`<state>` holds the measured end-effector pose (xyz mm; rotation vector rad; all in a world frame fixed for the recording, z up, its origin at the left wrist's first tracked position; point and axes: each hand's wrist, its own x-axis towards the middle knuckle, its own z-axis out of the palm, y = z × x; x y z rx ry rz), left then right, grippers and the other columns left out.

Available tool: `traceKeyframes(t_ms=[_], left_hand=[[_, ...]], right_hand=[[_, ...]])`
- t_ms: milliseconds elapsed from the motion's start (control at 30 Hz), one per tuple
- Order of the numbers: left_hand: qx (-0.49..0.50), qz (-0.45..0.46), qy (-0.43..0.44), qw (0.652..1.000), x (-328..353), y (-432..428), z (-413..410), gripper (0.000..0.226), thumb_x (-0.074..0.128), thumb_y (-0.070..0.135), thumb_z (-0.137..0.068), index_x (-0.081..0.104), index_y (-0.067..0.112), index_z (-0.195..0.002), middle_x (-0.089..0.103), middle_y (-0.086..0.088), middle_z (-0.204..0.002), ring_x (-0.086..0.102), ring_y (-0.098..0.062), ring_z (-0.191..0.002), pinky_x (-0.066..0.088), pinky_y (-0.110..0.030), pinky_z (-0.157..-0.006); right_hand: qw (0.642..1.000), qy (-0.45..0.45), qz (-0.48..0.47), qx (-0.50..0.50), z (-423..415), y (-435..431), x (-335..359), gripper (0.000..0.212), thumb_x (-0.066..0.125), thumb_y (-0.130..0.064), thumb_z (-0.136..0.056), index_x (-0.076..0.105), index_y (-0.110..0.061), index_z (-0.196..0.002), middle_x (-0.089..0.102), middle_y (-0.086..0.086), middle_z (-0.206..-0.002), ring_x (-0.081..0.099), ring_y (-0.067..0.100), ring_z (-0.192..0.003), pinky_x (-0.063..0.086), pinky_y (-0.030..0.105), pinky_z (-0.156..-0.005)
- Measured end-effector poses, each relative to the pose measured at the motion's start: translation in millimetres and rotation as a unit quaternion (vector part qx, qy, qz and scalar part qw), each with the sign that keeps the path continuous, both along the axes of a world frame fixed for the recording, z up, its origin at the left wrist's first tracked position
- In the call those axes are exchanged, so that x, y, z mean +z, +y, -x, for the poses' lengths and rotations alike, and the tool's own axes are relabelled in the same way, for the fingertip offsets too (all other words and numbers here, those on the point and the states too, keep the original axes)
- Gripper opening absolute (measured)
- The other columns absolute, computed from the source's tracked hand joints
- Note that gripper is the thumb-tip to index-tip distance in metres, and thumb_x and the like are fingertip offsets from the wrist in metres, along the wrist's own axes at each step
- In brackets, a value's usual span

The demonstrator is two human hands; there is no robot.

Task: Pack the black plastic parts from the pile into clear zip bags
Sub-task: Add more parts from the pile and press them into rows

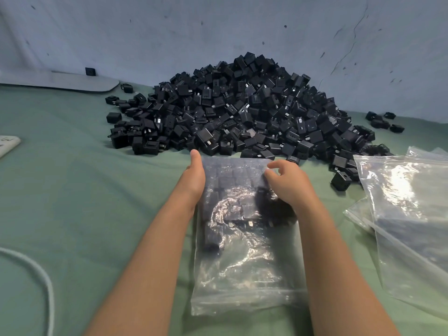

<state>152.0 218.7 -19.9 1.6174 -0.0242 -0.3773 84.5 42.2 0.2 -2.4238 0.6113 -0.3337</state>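
One part-filled zip bag point(242, 238) is braced by straight left fingers point(195, 157) and pinched by right fingers point(278, 166); a large pile point(242, 110) is left unpacked.

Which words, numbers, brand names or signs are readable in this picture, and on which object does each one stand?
No text can be read anywhere.
The white object at the left edge: faint marks, too blurred to read.
The pile of black parts: no readable label, only slots and metal prongs show.
The filled zip bag and the spare bags at the right: no print seen.
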Motion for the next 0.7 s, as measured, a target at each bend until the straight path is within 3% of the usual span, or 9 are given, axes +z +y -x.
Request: traceKeyframes(t_ms=[133,300,700], left_hand=[[-0.013,-0.017,-0.003,1.0,-0.9,6.4,12.0,0.079,0.012,0.065,-0.093,0.02,0.01,-0.15,0.025,-0.007,-0.156,0.026,-0.022,-0.142,0.019,-0.044,-0.118],[-0.008,-0.06,-0.037,0.998,0.4,4.5,26.9,0.075,0.011,0.063,-0.094,0.029,0.013,-0.148,0.03,-0.004,-0.153,0.029,-0.02,-0.141,0.019,-0.039,-0.117],[-0.012,-0.072,-0.036,0.997,4.7,4.0,32.6,0.075,0.009,0.063,-0.094,0.028,0.015,-0.149,0.031,-0.004,-0.153,0.03,-0.02,-0.14,0.019,-0.041,-0.118]], right_hand=[[1.0,0.011,0.0,0.003,14.8,2.9,-3.1,0.037,0.047,-0.024,-0.095,0.056,-0.014,-0.13,0.06,0.007,-0.129,0.054,0.026,-0.117,0.04,0.03,-0.095],[1.0,-0.025,0.01,-0.011,22.3,14.7,-13.8,0.028,0.047,-0.018,-0.094,0.063,-0.017,-0.118,0.064,0.004,-0.121,0.055,0.024,-0.112,0.035,0.025,-0.079],[0.999,-0.037,-0.01,-0.018,24.3,15.0,-15.6,0.031,0.047,-0.019,-0.096,0.06,-0.017,-0.123,0.061,0.003,-0.127,0.052,0.023,-0.118,0.038,0.027,-0.089]])
